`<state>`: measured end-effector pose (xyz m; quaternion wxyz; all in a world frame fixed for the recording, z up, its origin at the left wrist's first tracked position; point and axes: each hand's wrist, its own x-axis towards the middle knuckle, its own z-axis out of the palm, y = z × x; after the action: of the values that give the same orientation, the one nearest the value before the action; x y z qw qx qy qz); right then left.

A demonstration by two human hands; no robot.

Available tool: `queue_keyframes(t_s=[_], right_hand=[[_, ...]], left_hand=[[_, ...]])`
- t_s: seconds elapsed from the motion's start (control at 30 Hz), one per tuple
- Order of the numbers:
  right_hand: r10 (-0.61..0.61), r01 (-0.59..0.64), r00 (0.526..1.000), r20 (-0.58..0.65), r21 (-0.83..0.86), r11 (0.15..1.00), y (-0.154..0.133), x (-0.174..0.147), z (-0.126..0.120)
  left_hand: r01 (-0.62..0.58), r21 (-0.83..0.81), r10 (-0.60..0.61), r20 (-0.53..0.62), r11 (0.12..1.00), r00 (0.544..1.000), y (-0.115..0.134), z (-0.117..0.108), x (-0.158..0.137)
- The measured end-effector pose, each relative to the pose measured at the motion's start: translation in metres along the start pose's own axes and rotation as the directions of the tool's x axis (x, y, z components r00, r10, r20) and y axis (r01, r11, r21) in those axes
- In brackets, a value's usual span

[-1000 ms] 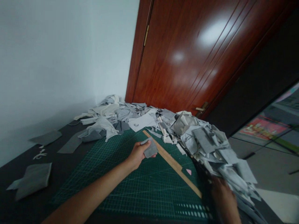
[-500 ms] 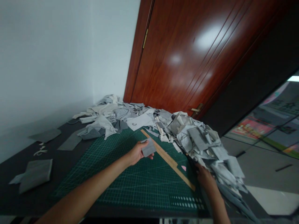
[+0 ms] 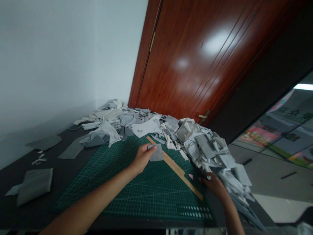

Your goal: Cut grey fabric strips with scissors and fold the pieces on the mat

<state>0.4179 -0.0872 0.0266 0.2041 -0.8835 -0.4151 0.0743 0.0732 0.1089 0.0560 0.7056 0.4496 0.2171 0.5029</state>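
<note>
Our left hand (image 3: 142,158) pinches a small grey fabric square (image 3: 156,152) between thumb and fingers, holding it just above the green cutting mat (image 3: 137,192), with its right edge over or against the wooden ruler (image 3: 174,167); we cannot tell which. The ruler lies on the mat, running from eleven o'clock down to five o'clock.

Our right hand (image 3: 213,184) sits at about three o'clock from the left, its fingers curled at the lower edge of the scrap pile (image 3: 207,147); we cannot tell whether it grips anything there. A tiny pink scrap (image 3: 191,176) lies on the mat just beside it, near the ruler's lower end.

The scrap pile of grey and off-white cloth spreads from eleven o'clock round to four o'clock of the mat. At nine o'clock, on the dark table (image 3: 61,169), lie flat grey pieces (image 3: 70,149) and a folded grey piece (image 3: 34,184). A reddish wooden door (image 3: 195,65) stands behind the pile.
</note>
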Motion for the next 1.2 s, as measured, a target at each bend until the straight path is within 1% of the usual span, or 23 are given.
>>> queue_keyframes(t_s=[0.13,0.2,0.27,0.3,0.37,0.4,0.43,0.47,0.5,0.53,0.57,0.6,0.63,0.67,0.7,0.77,0.83,0.9,0.97,1.2], right_hand=[[-0.025,0.000,0.995,0.091,0.268,0.963,-0.011,-0.022,-0.010],[-0.060,0.012,0.993,0.097,0.436,0.900,-0.016,-0.041,-0.011],[-0.075,0.012,0.995,0.061,0.687,0.727,-0.022,-0.065,-0.005],[-0.075,0.004,0.996,0.056,0.773,0.634,-0.026,-0.078,0.001],[-0.107,-0.044,0.988,0.109,0.876,0.480,-0.034,-0.105,0.020],[-0.155,-0.090,0.974,0.163,0.914,0.396,-0.040,-0.119,0.032],[-0.239,-0.144,0.944,0.230,0.933,0.329,-0.046,-0.133,0.044],[-0.318,-0.199,0.903,0.288,0.937,0.286,-0.054,-0.148,0.055],[-0.365,-0.241,0.872,0.325,0.936,0.257,-0.063,-0.161,0.065],[-0.397,-0.265,0.849,0.349,0.931,0.252,-0.073,-0.174,0.073],[-0.414,-0.252,0.842,0.346,0.930,0.266,-0.082,-0.185,0.078],[-0.419,-0.214,0.852,0.316,0.938,0.273,-0.092,-0.194,0.082],[-0.401,-0.181,0.871,0.283,0.945,0.274,-0.100,-0.200,0.083],[-0.371,-0.174,0.888,0.272,0.945,0.276,-0.108,-0.205,0.083],[-0.344,-0.191,0.895,0.284,0.941,0.281,-0.114,-0.208,0.083],[-0.317,-0.226,0.894,0.316,0.930,0.289,-0.120,-0.209,0.081],[-0.291,-0.220,0.909,0.299,0.936,0.273,-0.121,-0.207,0.081],[-0.251,-0.200,0.933,0.257,0.952,0.232,-0.120,-0.206,0.083],[-0.215,-0.202,0.945,0.245,0.959,0.201,-0.118,-0.204,0.087],[-0.148,-0.251,0.951,0.271,0.958,0.140,-0.113,-0.205,0.092]], left_hand=[[0.014,-0.014,-0.015,-0.023,1.000,1.000,0.002,0.001,0.000],[0.035,-0.029,-0.036,-0.025,0.999,0.999,0.004,0.002,-0.001],[0.061,-0.048,-0.063,-0.028,0.997,0.998,0.005,0.003,-0.002],[0.077,-0.056,-0.078,-0.027,0.995,0.997,0.006,0.004,-0.003],[0.111,-0.068,-0.112,-0.014,0.992,0.994,0.008,0.006,-0.005],[0.130,-0.070,-0.130,-0.001,0.989,0.992,0.008,0.006,-0.006],[0.150,-0.069,-0.149,0.016,0.986,0.989,0.009,0.007,-0.007],[0.169,-0.067,-0.167,0.033,0.983,0.985,0.009,0.007,-0.008],[0.188,-0.063,-0.185,0.049,0.980,0.981,0.009,0.007,-0.009],[0.207,-0.057,-0.203,0.063,0.977,0.977,0.009,0.007,-0.009],[0.226,-0.051,-0.222,0.077,0.973,0.972,0.009,0.006,-0.009],[0.247,-0.043,-0.242,0.093,0.968,0.966,0.009,0.006,-0.009],[0.266,-0.035,-0.261,0.106,0.963,0.960,0.009,0.005,-0.009],[0.280,-0.028,-0.275,0.114,0.960,0.955,0.009,0.005,-0.009],[0.289,-0.024,-0.285,0.116,0.957,0.951,0.008,0.005,-0.009],[0.300,-0.015,-0.296,0.119,0.954,0.948,0.009,0.005,-0.010],[0.304,-0.006,-0.301,0.120,0.953,0.946,0.011,0.006,-0.011],[0.309,0.002,-0.307,0.116,0.951,0.945,0.012,0.007,-0.011],[0.317,0.000,-0.315,0.114,0.948,0.942,0.014,0.007,-0.012],[0.364,0.010,-0.362,0.123,0.931,0.924,0.007,0.007,-0.017]])
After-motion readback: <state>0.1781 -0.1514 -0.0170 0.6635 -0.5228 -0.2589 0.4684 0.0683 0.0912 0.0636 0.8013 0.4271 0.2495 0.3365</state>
